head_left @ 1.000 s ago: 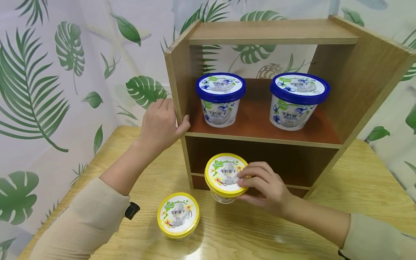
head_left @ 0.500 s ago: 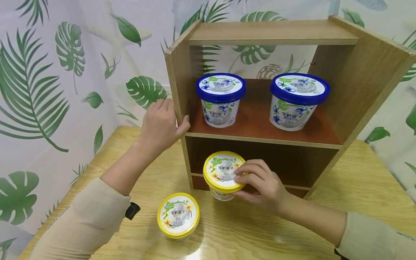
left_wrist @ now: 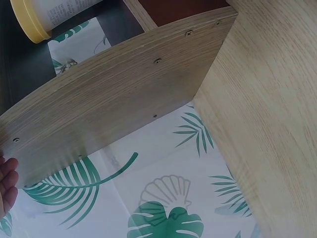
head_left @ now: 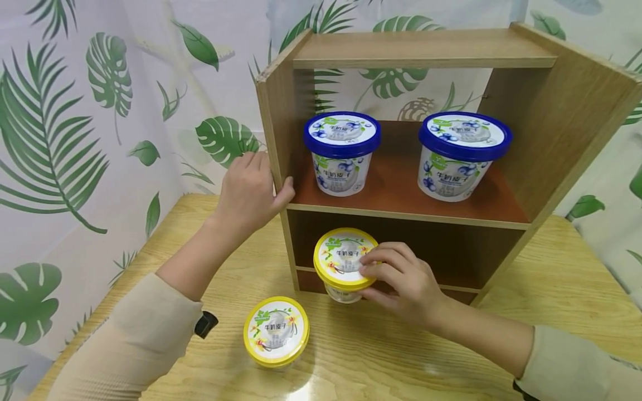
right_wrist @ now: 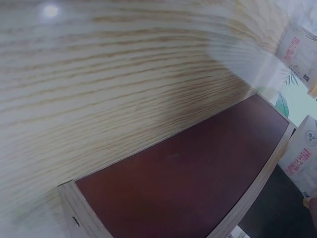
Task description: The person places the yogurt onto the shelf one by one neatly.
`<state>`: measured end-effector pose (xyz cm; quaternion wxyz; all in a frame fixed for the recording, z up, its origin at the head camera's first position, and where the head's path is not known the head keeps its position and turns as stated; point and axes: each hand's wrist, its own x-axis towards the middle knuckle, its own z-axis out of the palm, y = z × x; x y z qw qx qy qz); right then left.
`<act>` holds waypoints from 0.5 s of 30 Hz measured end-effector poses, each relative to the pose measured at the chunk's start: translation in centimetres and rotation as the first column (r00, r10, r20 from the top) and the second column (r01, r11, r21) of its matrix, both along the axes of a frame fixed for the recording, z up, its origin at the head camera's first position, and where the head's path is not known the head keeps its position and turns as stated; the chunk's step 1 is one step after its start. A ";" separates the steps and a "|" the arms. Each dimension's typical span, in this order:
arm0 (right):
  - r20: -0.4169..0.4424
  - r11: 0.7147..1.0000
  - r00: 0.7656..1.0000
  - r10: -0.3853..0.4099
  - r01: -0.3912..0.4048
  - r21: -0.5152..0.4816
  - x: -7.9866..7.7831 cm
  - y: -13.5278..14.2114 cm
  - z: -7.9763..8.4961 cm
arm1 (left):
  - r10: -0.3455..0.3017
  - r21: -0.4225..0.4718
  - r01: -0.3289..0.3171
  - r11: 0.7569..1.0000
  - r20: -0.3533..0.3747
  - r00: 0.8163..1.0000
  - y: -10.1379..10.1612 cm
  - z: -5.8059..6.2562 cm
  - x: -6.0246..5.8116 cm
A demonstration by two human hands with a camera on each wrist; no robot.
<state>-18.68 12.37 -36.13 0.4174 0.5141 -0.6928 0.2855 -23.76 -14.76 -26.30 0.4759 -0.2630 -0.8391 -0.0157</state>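
My left hand (head_left: 251, 186) holds the left side panel (head_left: 276, 122) of a small wooden shelf, its thumb on the front edge. Only some fingertips (left_wrist: 7, 181) show in the left wrist view. Between thumb and fingers, my right hand (head_left: 411, 287) grips a yellow-lidded tub (head_left: 346, 259) by its lid and side. This tub is upright, just in front of the lower compartment, and its printed wall (right_wrist: 299, 161) shows in the right wrist view. A second yellow-lidded tub (head_left: 277, 331) stands on the table, left and nearer.
Two blue-lidded tubs, one left (head_left: 342, 153) and one right (head_left: 463, 156), stand on the upper board (head_left: 396, 172). The dark lower compartment (head_left: 451, 250) lies beneath. A wood-grain table (head_left: 361, 362) bears the shelf, with leaf-patterned wall covering (head_left: 150, 100) behind.
My right hand has carried the yellow-lidded tub slightly away from me, towards the lower compartment. The left hand keeps its hold on the side panel, and the other tubs stay put.
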 end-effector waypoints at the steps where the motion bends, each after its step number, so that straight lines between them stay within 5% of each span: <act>1: -0.002 1.000 1.000 -0.005 0.005 -0.002 0.0 0.0 0.0 | 0.001 -0.001 -0.001 1.000 0.000 1.000 0.0 0.0 0.0; 15: -0.076 1.000 0.997 -0.010 0.009 -0.016 0.1 -0.3 0.4 | 0.002 0.010 -0.002 1.000 0.018 1.000 0.1 0.0 0.1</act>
